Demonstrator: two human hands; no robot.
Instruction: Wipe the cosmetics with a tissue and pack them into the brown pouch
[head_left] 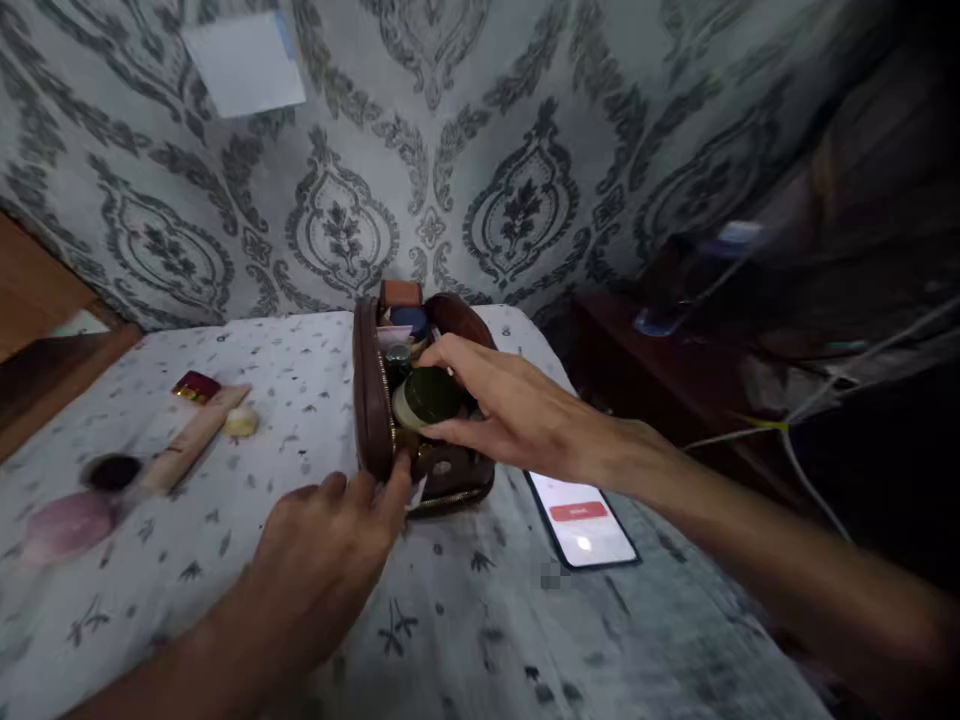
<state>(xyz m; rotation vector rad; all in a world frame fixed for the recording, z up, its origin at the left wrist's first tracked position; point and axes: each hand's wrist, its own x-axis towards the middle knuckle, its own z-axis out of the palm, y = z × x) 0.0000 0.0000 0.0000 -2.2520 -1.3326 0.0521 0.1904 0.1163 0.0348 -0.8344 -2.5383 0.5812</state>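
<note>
A brown zippered cosmetic bag stands unzipped on the patterned white sheet. My right hand reaches into it, thumb and fingers closed around a jar with a dark green lid. The jar is tilted in the bag's mouth. At the bag's near left edge is my left hand, its index finger pressing the rim and the other fingers curled; its thumb is hidden. Behind the jar, a small dark glass-like container and a blue round item sit inside the bag.
A lit phone lies right of the bag. To the left are a beige tube, a small cream-coloured item, a red-and-gold packet, a dark round item and a blurred pink item. Patterned wall behind; cables at right.
</note>
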